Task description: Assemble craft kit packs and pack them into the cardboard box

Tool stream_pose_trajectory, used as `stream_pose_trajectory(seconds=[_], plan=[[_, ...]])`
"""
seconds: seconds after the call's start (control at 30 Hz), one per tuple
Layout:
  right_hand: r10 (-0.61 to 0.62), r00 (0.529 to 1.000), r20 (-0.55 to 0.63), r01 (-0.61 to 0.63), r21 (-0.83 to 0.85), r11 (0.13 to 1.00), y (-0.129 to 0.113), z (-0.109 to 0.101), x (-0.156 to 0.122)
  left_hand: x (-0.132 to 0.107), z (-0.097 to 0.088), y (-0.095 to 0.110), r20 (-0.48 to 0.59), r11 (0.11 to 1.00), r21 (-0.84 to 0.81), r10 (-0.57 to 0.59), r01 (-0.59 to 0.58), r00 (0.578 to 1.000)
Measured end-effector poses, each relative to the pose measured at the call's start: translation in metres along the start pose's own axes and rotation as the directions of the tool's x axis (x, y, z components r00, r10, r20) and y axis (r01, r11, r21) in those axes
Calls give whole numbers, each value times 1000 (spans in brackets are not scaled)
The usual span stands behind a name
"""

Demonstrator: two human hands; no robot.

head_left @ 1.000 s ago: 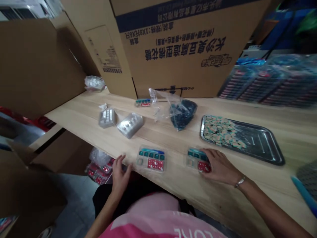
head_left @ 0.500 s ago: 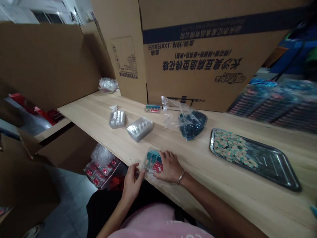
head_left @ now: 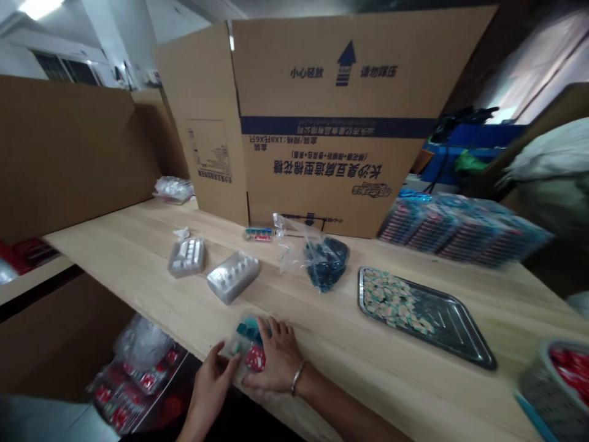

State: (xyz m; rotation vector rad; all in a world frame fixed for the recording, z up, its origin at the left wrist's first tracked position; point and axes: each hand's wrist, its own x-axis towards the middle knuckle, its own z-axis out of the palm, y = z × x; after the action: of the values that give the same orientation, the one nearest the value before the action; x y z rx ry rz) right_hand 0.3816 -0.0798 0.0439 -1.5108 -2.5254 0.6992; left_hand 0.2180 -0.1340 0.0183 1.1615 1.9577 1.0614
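Note:
A small clear plastic tray (head_left: 241, 329) sits at the table's near edge, filled with dark teal pieces and a red packet with white spots (head_left: 256, 358). My left hand (head_left: 212, 382) grips its left edge between thumb and curled fingers. My right hand (head_left: 278, 357), with a bracelet at the wrist, spans the tray's right side, fingers at the far edge and thumb at the near one. It covers part of the contents. Beyond stand two stacks of empty clear trays (head_left: 234, 276) (head_left: 186, 256) and a plastic bag of dark teal pieces (head_left: 327, 263).
A metal tray (head_left: 460, 316) of small pale-and-green packets lies to the right. A container of red packets (head_left: 552, 383) stands at the right front. Behind are a large cardboard box (head_left: 322, 184) and stacked filled trays (head_left: 453, 230). A small filled tray (head_left: 258, 234) lies before the box.
My view has tilted up and turned right, bringing the container of red packets into sight. Both hands stay at the same tray, with little visible movement.

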Motion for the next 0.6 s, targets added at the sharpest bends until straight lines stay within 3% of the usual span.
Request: stream_pose_trajectory(seconds=[0.17, 0.23, 0.3, 0.47, 0.6], plan=[[17, 999, 46, -19, 36, 999, 9, 0, 0, 21, 7, 4, 23, 999, 3, 50, -50, 998], [-19, 997, 69, 13, 79, 997, 16, -11, 11, 30, 5, 4, 14, 993, 61, 102, -103, 995], [-71, 997, 19, 68, 131, 989, 25, -29, 34, 42, 1, 1, -20, 975, 137, 181, -177, 983], [-81, 961, -266, 113, 106, 988, 37, -91, 142, 69, -9, -9, -119, 944, 234, 267, -234, 956], [-16, 955, -296, 46, 94, 995, 43, -124, 245, 76, -1, -20, -142, 923, 249, 335, -293, 932]])
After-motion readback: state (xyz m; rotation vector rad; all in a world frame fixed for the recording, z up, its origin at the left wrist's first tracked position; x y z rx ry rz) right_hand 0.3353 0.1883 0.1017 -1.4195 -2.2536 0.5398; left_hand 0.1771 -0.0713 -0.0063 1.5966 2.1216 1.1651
